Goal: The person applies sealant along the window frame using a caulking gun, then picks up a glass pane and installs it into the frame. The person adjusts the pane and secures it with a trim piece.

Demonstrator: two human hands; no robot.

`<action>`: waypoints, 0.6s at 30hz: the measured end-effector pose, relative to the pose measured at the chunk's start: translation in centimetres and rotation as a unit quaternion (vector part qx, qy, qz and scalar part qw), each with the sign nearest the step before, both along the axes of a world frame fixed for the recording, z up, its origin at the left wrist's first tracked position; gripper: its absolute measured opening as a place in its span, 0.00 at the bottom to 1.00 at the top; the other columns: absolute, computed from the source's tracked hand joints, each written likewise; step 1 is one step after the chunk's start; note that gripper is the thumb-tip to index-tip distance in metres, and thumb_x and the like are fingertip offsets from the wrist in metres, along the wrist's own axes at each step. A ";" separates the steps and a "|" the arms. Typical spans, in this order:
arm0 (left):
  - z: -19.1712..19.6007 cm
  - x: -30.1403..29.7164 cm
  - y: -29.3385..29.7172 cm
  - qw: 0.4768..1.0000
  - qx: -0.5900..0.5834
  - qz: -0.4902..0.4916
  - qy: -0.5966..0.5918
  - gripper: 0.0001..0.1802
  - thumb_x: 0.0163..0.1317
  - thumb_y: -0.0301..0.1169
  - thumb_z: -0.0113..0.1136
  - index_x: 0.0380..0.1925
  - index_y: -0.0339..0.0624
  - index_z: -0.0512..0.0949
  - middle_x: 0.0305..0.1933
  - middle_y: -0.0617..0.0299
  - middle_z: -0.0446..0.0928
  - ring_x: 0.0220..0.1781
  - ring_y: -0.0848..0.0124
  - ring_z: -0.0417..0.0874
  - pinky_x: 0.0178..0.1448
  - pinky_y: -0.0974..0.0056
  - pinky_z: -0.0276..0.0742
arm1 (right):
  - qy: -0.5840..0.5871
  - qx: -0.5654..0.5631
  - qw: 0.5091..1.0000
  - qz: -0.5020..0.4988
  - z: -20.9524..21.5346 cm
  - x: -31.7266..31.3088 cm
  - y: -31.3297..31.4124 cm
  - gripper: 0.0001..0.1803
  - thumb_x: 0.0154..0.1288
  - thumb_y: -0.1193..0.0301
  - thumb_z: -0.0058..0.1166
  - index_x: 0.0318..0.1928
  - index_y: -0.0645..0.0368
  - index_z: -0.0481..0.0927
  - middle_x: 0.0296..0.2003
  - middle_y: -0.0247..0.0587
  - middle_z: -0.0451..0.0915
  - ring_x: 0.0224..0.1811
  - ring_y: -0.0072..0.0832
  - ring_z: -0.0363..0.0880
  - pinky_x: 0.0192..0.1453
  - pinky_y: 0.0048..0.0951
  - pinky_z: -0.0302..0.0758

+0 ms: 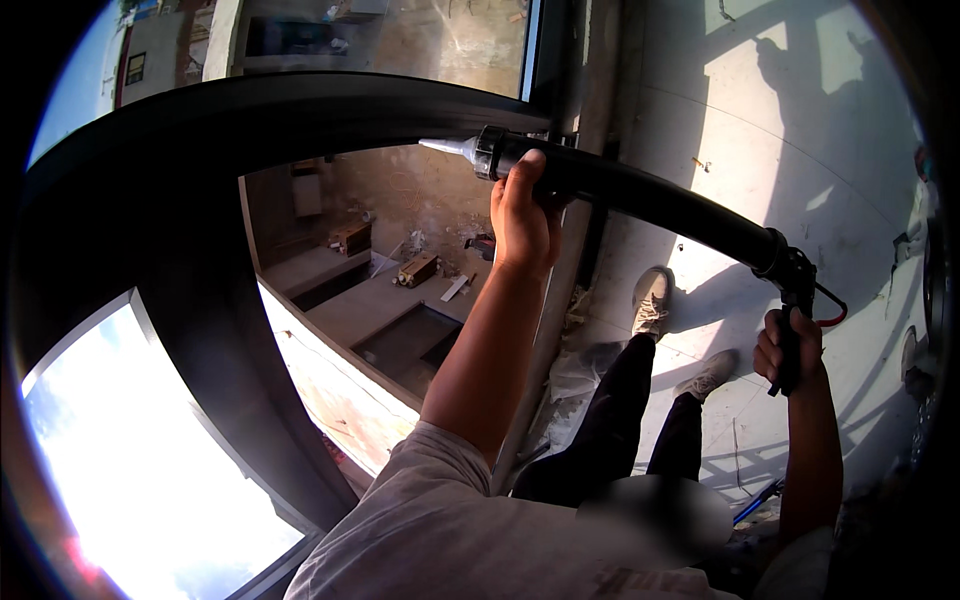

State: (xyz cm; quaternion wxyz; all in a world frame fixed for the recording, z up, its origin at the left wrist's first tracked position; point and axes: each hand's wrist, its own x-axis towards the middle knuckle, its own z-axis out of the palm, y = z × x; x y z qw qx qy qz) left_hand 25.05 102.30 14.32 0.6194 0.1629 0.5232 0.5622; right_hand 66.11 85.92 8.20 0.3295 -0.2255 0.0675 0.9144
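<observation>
The black caulking gun (640, 195) runs ten-to-four, its nozzle (445, 147) touching the dark window frame (300, 105); the left hand (525, 215) wraps the barrel nearest the tip, the right hand (790, 350) clenches the trigger handle.

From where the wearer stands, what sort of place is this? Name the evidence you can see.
Probably a building under construction, at an upper-floor window. A long black caulking gun is aimed at the dark window frame, the bare concrete floor is unfinished, and debris lies on the unfinished rooftop below.
</observation>
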 end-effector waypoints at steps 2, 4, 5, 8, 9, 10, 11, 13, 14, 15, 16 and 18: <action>-1.5 0.4 0.1 1.000 -0.018 0.019 -0.014 0.13 0.68 0.40 0.59 0.43 0.43 0.78 0.41 0.60 0.83 0.44 0.64 0.86 0.52 0.56 0.85 | -0.024 -0.012 1.000 0.005 -0.9 0.5 -0.5 0.29 0.74 0.44 0.49 0.32 0.59 0.76 0.17 0.42 0.77 0.15 0.37 0.77 0.19 0.34 0.71; -3.0 0.7 0.1 0.999 -0.040 0.003 -0.021 0.13 0.66 0.41 0.60 0.43 0.45 0.78 0.41 0.62 0.82 0.45 0.66 0.84 0.52 0.56 0.83 | -0.035 -0.023 0.999 0.007 -1.8 0.8 -0.5 0.29 0.74 0.43 0.48 0.31 0.59 0.76 0.16 0.41 0.77 0.14 0.36 0.77 0.18 0.33 0.71; -4.2 0.7 0.0 0.998 -0.055 0.005 -0.019 0.14 0.65 0.42 0.61 0.43 0.45 0.78 0.41 0.62 0.81 0.45 0.66 0.84 0.52 0.56 0.83 | -0.037 -0.037 0.999 0.005 -2.0 1.0 -0.5 0.30 0.74 0.44 0.49 0.30 0.59 0.76 0.16 0.43 0.76 0.14 0.37 0.76 0.18 0.33 0.70; -6.5 1.0 0.1 0.995 -0.094 -0.002 -0.020 0.16 0.63 0.44 0.62 0.44 0.46 0.77 0.41 0.62 0.80 0.47 0.66 0.83 0.55 0.53 0.82 | -0.050 -0.071 0.996 0.018 -2.8 1.5 -0.4 0.30 0.74 0.43 0.48 0.29 0.59 0.76 0.15 0.42 0.76 0.13 0.36 0.75 0.16 0.34 0.69; -7.2 1.3 0.2 0.994 -0.107 0.004 -0.024 0.16 0.63 0.44 0.61 0.44 0.47 0.76 0.42 0.62 0.79 0.48 0.66 0.82 0.55 0.53 0.82 | -0.068 -0.080 0.994 0.025 -2.9 1.6 -0.3 0.31 0.74 0.42 0.48 0.28 0.57 0.76 0.15 0.41 0.75 0.12 0.35 0.74 0.15 0.34 0.66; -8.4 1.2 0.8 0.992 -0.120 0.007 -0.031 0.16 0.63 0.43 0.61 0.44 0.47 0.76 0.42 0.62 0.79 0.48 0.66 0.82 0.55 0.52 0.82 | -0.080 -0.087 0.993 0.027 -3.3 1.4 0.1 0.31 0.74 0.42 0.48 0.28 0.57 0.76 0.14 0.40 0.74 0.12 0.35 0.73 0.14 0.34 0.66; -9.6 1.0 1.4 0.991 -0.133 0.003 -0.034 0.16 0.63 0.43 0.61 0.45 0.47 0.76 0.43 0.62 0.79 0.49 0.65 0.82 0.56 0.50 0.81 | -0.091 -0.094 0.991 0.028 -3.7 1.2 0.6 0.31 0.74 0.42 0.48 0.27 0.56 0.76 0.14 0.40 0.74 0.12 0.34 0.73 0.14 0.34 0.65; -11.5 1.1 2.1 0.987 -0.153 0.012 -0.044 0.16 0.63 0.43 0.60 0.45 0.47 0.76 0.42 0.61 0.79 0.48 0.64 0.82 0.57 0.49 0.81 | -0.117 -0.103 0.987 0.040 -4.4 1.1 1.4 0.31 0.73 0.41 0.48 0.26 0.55 0.76 0.12 0.37 0.72 0.10 0.32 0.71 0.13 0.34 0.62; -12.3 1.3 2.2 0.985 -0.162 0.018 -0.048 0.16 0.63 0.43 0.60 0.44 0.47 0.76 0.42 0.61 0.79 0.48 0.63 0.82 0.57 0.49 0.81 | -0.126 -0.109 0.985 0.045 -4.5 1.2 1.8 0.31 0.73 0.40 0.48 0.26 0.54 0.76 0.12 0.37 0.71 0.10 0.32 0.71 0.13 0.34 0.62; -13.1 1.4 2.5 0.983 -0.176 0.025 -0.052 0.16 0.63 0.44 0.60 0.44 0.47 0.76 0.42 0.60 0.79 0.48 0.63 0.82 0.57 0.48 0.81 | -0.135 -0.115 0.983 0.050 -4.6 1.2 2.3 0.31 0.73 0.40 0.48 0.25 0.54 0.75 0.12 0.36 0.71 0.10 0.32 0.70 0.13 0.34 0.62; -13.9 1.4 2.7 0.980 -0.189 0.032 -0.055 0.16 0.63 0.44 0.59 0.44 0.47 0.76 0.41 0.60 0.79 0.48 0.62 0.83 0.58 0.48 0.80 | -0.143 -0.120 0.981 0.054 -4.6 1.2 2.7 0.31 0.73 0.40 0.48 0.25 0.54 0.75 0.12 0.35 0.70 0.10 0.32 0.70 0.13 0.34 0.62; -15.4 1.4 3.1 0.975 -0.208 0.038 -0.067 0.16 0.63 0.44 0.59 0.43 0.47 0.76 0.40 0.59 0.80 0.47 0.61 0.83 0.58 0.47 0.80 | -0.159 -0.129 0.977 0.061 -4.5 1.3 3.5 0.32 0.72 0.39 0.48 0.24 0.53 0.75 0.12 0.35 0.70 0.10 0.31 0.70 0.13 0.34 0.62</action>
